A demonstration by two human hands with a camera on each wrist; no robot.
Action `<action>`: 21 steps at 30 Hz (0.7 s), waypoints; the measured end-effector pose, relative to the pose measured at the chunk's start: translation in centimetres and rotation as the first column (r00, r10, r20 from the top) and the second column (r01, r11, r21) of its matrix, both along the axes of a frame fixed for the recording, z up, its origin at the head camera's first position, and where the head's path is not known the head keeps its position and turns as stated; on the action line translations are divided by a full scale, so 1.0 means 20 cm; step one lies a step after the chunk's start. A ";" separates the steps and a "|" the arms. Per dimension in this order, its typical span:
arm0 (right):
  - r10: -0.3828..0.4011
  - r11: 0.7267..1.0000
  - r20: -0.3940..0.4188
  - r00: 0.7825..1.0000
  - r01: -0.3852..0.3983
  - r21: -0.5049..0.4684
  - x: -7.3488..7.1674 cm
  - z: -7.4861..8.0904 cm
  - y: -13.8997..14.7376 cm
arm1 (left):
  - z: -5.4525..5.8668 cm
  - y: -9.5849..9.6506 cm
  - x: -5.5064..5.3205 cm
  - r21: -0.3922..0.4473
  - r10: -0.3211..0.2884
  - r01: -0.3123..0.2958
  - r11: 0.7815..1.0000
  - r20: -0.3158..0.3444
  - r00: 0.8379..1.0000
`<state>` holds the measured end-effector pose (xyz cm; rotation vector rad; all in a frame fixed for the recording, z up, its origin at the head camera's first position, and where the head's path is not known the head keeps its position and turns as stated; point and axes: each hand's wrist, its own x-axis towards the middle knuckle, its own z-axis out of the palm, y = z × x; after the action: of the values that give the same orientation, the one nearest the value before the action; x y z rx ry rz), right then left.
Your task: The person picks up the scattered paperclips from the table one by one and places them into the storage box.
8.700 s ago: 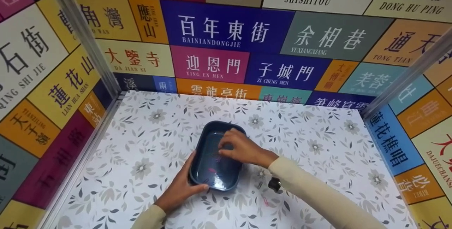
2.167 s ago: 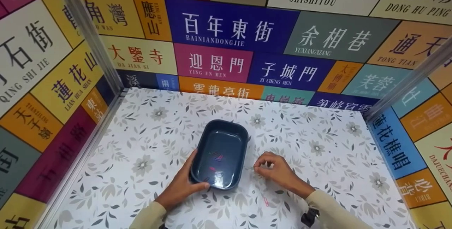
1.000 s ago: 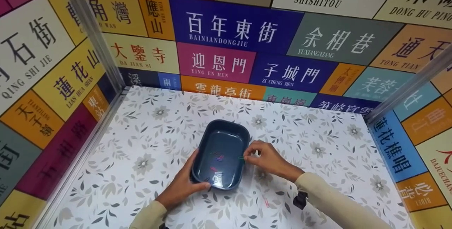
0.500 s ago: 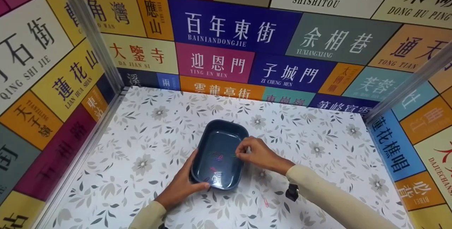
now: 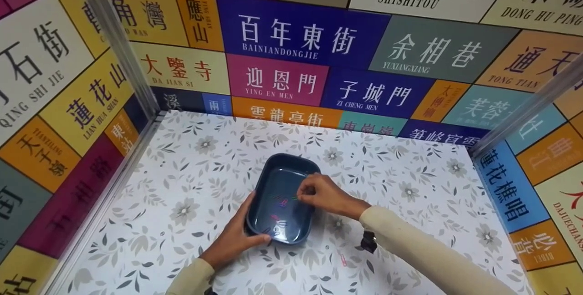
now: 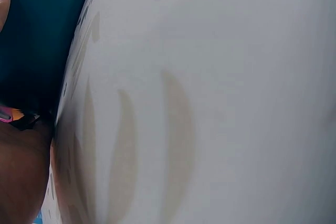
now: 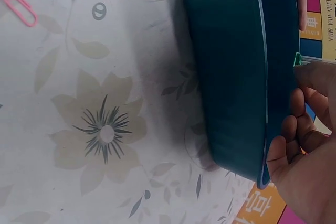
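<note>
A dark blue rectangular dish (image 5: 278, 177) stands on the table with several small coloured paper clips (image 5: 282, 203) inside it. My left hand (image 5: 231, 240) grips it at the near left corner, thumb at the near rim and fingers along the outer side. Above the dish's right half is my right hand (image 5: 329, 196), pinching a green paper clip (image 7: 297, 58) between thumb and index finger. In the right wrist view its other fingers are curled close to the dish's rim. The left wrist view shows mostly tabletop, with the dish's outer wall (image 6: 42, 35) at the left.
A pink paper clip (image 5: 343, 260) lies on the flower-patterned table cover (image 5: 182, 176), to the right of the dish and nearer me. Panels with printed signs (image 5: 296, 35) rise at the back and on both sides, joined by clear corner strips.
My right hand has gone from the table right of the dish, leftward to over its inside, bringing the green paper clip. My left hand and the dish have stayed put.
</note>
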<state>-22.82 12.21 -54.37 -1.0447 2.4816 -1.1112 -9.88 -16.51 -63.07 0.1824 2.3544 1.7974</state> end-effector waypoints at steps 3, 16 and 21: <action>0.016 1.000 -0.006 1.000 -0.016 -0.003 -0.01 0.00 -0.02 | -0.01 0.00 0.00 0.007 0.000 0.000 1.000 -0.006 1.000; 0.078 0.996 -0.033 0.996 -0.076 0.053 -0.06 0.01 -0.09 | -0.01 0.00 0.00 0.012 0.000 0.000 1.000 -0.008 1.000; 0.097 0.991 -0.061 0.993 -0.091 0.094 -0.07 -0.01 -0.11 | -0.01 0.00 0.00 0.010 0.000 0.000 1.000 -0.015 1.000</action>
<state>-24.25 10.03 -54.50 -1.1758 2.4789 -0.9424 -9.85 -16.53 -63.26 0.1985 2.3559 1.8150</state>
